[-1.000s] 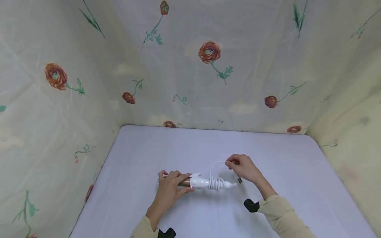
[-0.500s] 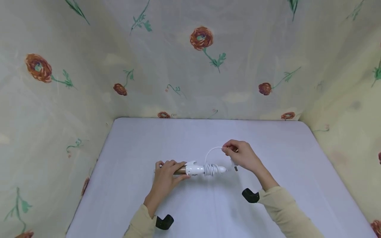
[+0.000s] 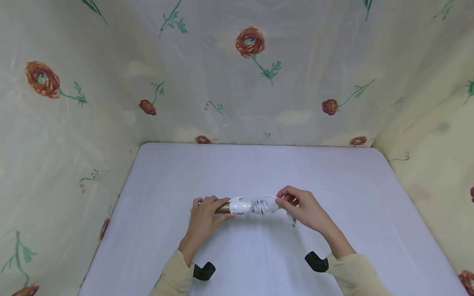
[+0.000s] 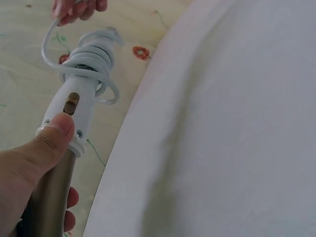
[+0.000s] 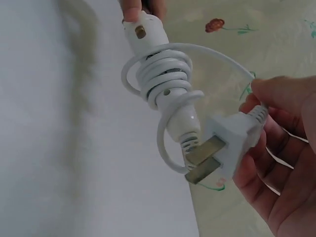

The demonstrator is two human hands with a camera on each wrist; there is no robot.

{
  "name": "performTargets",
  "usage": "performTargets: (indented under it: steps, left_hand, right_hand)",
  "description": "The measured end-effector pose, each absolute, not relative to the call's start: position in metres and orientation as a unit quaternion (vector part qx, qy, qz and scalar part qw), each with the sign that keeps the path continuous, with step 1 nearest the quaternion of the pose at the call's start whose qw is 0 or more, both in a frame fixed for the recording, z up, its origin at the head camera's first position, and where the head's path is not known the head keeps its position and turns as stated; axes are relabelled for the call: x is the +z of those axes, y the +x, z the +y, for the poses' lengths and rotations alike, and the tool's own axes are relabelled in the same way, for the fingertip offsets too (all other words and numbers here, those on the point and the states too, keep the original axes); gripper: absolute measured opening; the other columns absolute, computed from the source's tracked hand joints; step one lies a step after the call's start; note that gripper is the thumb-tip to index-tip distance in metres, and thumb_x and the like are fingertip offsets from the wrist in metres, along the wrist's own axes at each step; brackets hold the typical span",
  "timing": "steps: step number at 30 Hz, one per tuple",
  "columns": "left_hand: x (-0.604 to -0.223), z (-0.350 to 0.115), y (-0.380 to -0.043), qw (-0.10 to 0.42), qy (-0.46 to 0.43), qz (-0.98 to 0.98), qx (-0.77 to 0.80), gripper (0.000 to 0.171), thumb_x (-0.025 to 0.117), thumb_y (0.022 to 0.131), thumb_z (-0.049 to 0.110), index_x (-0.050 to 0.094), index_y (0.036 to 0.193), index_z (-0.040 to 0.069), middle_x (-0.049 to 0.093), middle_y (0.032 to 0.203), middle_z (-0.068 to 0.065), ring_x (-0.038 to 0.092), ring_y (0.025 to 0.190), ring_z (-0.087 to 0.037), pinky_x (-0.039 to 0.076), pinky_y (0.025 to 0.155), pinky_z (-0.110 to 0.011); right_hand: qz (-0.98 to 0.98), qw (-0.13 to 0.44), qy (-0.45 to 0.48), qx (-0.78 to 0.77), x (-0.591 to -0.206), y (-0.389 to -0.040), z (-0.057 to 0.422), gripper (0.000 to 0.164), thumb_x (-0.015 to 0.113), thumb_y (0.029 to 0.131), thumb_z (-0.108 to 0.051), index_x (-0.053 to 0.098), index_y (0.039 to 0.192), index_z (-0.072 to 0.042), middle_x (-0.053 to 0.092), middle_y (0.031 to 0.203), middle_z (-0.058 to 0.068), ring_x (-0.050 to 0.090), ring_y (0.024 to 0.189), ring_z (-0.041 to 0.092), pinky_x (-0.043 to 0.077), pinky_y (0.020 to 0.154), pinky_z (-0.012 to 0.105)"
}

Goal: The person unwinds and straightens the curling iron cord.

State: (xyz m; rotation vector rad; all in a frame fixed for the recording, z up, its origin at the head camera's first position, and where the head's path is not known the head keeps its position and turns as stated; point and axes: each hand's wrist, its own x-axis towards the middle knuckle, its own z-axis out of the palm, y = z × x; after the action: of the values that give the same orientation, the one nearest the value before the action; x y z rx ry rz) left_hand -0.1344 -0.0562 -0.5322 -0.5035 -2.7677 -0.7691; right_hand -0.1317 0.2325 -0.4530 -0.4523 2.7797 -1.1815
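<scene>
A curling iron [image 3: 240, 206] with a white handle and a brownish-gold barrel [image 4: 53, 190] is held crosswise over the table. My left hand [image 3: 203, 220] grips it by the barrel, its thumb lying against the base of the white handle. Several turns of white power cord [image 5: 165, 79] wrap the handle. At the handle's tail, my right hand [image 3: 305, 210] pinches the cord's free end between thumb and fingers. The two-pin plug [image 5: 231, 143] sits just below that pinch, its flat metal pins pointing toward the cord's exit from the handle.
The table [image 3: 237, 255] has a pale lilac-white cover and rounded far corners. Flower-patterned curtain sheets [image 3: 296, 74] enclose it at the back and both sides. A black camera mount [image 3: 204, 271] juts from the left sleeve, and another black mount [image 3: 317, 262] from the right.
My right hand has come down from above the handle toward the near side, drawing the raised cord loop close against the handle. My left hand keeps its grip. The head view has tilted slightly.
</scene>
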Motion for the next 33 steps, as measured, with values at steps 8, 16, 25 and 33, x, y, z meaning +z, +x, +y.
performTargets:
  steps: [8,16,25,33]
  left_hand:
    - [-0.532,-0.060,-0.137,0.115,-0.164,-0.940,-0.275,0.051,0.075,0.071,0.047,0.067,0.116,0.024,0.068,0.094,0.004,0.061,0.087,-0.017,0.034,0.090,-0.044]
    - [-0.526,-0.060,-0.136,0.110,-0.161,-0.943,-0.270,0.052,0.074,0.071,0.048,0.067,0.117,0.024,0.068,0.094,0.003,0.061,0.088,-0.017,0.034,0.091,-0.045]
    - [-0.527,-0.063,-0.135,0.110,-0.163,-0.945,-0.262,0.053,0.073,0.071,0.050,0.067,0.117,0.023,0.068,0.095,0.003,0.062,0.089,-0.018,0.034,0.091,-0.046]
    - [-0.526,-0.066,-0.136,0.122,-0.167,-0.940,-0.270,0.053,0.074,0.071,0.049,0.067,0.117,0.025,0.068,0.095,0.004,0.061,0.089,-0.017,0.034,0.091,-0.045]
  right_hand:
    - [0.867,0.097,-0.259,-0.413,-0.478,-0.105,0.228,0.004,0.064,0.091,-0.027,0.062,0.092,-0.023,0.059,0.078,-0.011,0.053,0.072,0.002,0.047,0.066,0.022]
    - [0.865,0.137,-0.283,-0.390,-0.511,-0.089,0.220,0.008,0.065,0.090,-0.029,0.061,0.088,-0.023,0.055,0.077,-0.015,0.050,0.072,-0.001,0.047,0.066,0.023]
    - [0.871,0.156,-0.252,-0.392,-0.528,-0.086,0.207,0.007,0.066,0.089,-0.028,0.059,0.089,-0.026,0.056,0.079,-0.014,0.051,0.073,-0.001,0.046,0.068,0.023]
    - [0.868,0.156,-0.244,-0.403,-0.537,-0.088,0.197,0.009,0.068,0.087,-0.026,0.059,0.088,-0.025,0.054,0.076,-0.014,0.049,0.070,-0.001,0.044,0.064,0.021]
